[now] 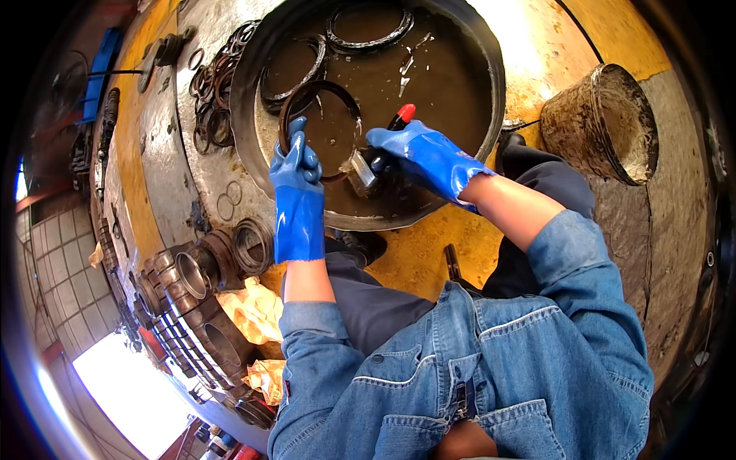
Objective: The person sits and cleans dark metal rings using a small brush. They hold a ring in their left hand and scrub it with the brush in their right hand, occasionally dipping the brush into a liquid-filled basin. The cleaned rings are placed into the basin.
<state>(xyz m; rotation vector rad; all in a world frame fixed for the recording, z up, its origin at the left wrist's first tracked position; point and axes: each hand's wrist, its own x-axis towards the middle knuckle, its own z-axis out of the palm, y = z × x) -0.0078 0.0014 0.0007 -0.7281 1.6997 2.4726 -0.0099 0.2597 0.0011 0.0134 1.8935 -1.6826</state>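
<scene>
Pinches a dark ring (337,87) tight in the left grip (296,162), up over a big round tub (497,84) of brown liquid (437,115). Squeezes a red-ended brush (363,170) in the right grip (420,152), close by the ring.

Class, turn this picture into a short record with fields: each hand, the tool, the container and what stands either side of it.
Left hand: blue-gloved, gripping a dark ring
Right hand: blue-gloved, holding a brush with a red-tipped handle
Bristles: at the ring's lower right side; contact unclear
Container: wide round basin holding brown liquid and more rings
Left of basin: heap of dark rings
Right of basin: dirt-caked bucket
</scene>
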